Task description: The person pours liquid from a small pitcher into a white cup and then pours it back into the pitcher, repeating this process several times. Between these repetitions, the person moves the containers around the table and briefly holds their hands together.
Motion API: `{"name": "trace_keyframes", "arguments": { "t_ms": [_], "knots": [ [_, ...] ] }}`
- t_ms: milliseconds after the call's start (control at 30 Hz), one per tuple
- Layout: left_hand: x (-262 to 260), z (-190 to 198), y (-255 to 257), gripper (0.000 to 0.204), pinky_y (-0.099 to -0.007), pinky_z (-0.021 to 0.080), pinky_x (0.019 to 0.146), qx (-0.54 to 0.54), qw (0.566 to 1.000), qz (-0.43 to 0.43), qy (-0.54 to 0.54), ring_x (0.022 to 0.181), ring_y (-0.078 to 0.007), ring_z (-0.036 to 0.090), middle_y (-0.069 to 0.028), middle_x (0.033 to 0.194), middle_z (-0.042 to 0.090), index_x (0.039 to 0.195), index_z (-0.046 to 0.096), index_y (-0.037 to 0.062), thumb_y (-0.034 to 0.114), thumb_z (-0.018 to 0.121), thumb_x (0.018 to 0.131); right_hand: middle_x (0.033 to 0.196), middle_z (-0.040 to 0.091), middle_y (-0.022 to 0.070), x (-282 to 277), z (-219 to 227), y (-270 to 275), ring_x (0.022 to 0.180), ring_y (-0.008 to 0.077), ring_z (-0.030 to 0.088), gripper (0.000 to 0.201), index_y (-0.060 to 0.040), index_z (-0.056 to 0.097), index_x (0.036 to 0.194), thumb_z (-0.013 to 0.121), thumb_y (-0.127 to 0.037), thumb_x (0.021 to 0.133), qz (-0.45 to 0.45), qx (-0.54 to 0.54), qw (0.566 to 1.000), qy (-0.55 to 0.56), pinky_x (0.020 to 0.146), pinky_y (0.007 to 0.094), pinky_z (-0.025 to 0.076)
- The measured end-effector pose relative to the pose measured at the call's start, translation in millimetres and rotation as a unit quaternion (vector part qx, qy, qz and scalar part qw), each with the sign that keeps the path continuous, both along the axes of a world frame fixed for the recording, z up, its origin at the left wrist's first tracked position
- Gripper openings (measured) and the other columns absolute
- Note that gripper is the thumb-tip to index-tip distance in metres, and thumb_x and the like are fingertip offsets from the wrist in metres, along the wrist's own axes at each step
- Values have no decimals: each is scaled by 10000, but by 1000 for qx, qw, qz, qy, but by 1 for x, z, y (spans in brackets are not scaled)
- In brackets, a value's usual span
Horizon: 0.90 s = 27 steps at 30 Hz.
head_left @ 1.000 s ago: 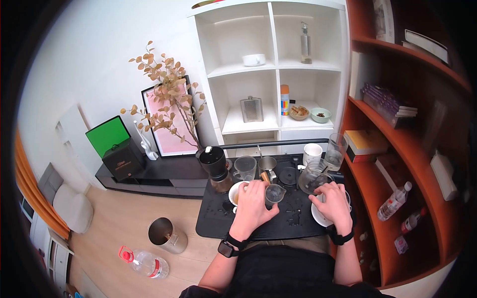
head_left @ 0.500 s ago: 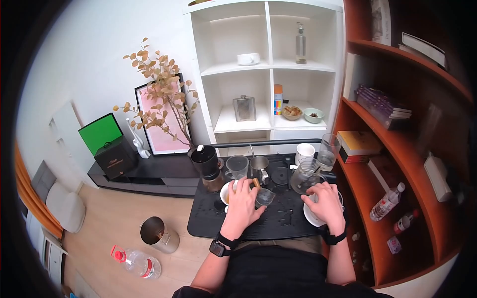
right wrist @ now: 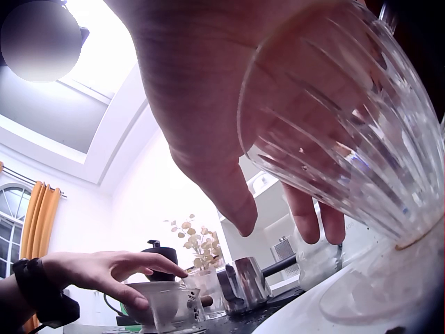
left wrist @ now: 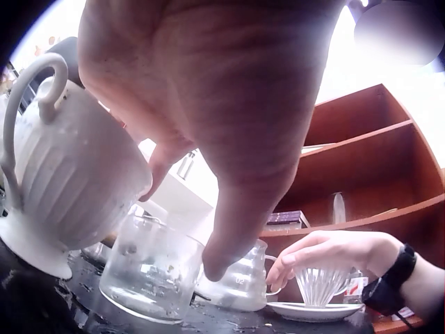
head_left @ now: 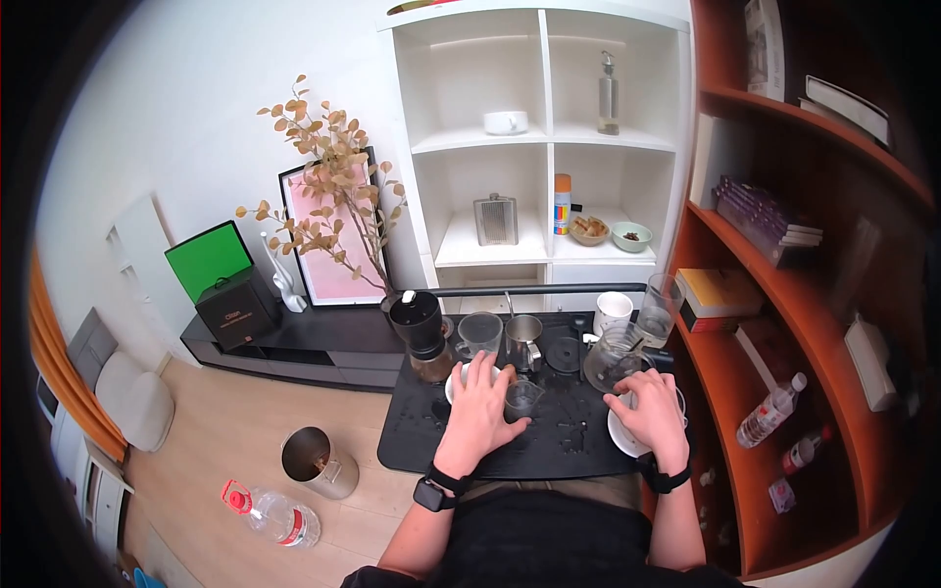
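Left hand (head_left: 475, 412): fingers parted and gently bent, gripping nothing. Just to their left, a white cup (left wrist: 76, 167); just ahead of the thumb, a small glass beaker (left wrist: 149, 271); contact with either impossible to tell. Right hand (head_left: 655, 416): fingers loosely bent, apparently gripping nothing, above a ribbed glass dripper (right wrist: 375, 139), narrow end down on a white saucer (head_left: 622, 431); contact again unclear. Ahead of the right fingers, a glass server (head_left: 616, 358).

For sound handling among close-set glass: bring the left fingers down clear of the cup rim and bear only lightly on the beaker; raise the right fingers before any sideways move, so as not to tip the dripper.

Head view: drops on the tabletop (head_left: 421, 441), but dripper mostly hidden beneath the right hand. Right wrist: dripper ribs plain, with fingers beyond. Left wrist: fluted side and foot of the cup, not seen from above.
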<state>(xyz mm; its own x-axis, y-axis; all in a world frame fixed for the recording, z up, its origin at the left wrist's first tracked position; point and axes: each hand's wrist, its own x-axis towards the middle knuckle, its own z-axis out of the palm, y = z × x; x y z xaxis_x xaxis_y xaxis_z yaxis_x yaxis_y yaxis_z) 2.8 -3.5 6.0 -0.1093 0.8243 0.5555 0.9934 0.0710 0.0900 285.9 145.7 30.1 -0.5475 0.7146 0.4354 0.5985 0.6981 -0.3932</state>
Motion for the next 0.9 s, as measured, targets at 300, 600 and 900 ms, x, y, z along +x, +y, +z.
{"name": "trace_keyframes", "arguments": {
  "t_ms": [300,600,900],
  "knots": [
    [-31,5,-26,1099,-546,409,1303,63,994,23,-84,1550,-447,529,-260,1639,567,1660,498,-36,358,1056,799,1087,853,80,0,2,-1,1133,274,707,321,-44,903,1053,891,-351,961,-4,-5,1000,7,1095,419,457],
    [-41,-21,-27,1346,-518,469,1317,46,950,-2,-308,1559,-489,544,-335,1655,525,1767,276,-122,335,1086,793,1093,853,81,0,0,1,1137,271,708,327,-40,900,1054,897,-352,956,-1,-2,1000,5,1096,420,456],
    [-46,-30,-24,1325,-504,519,1280,45,912,3,-407,1531,-445,626,-330,1650,588,1765,312,-83,277,1102,764,1096,851,77,0,0,2,1145,268,709,331,-38,899,1050,898,-354,955,0,-3,1000,2,1099,416,457]
  ]
}}
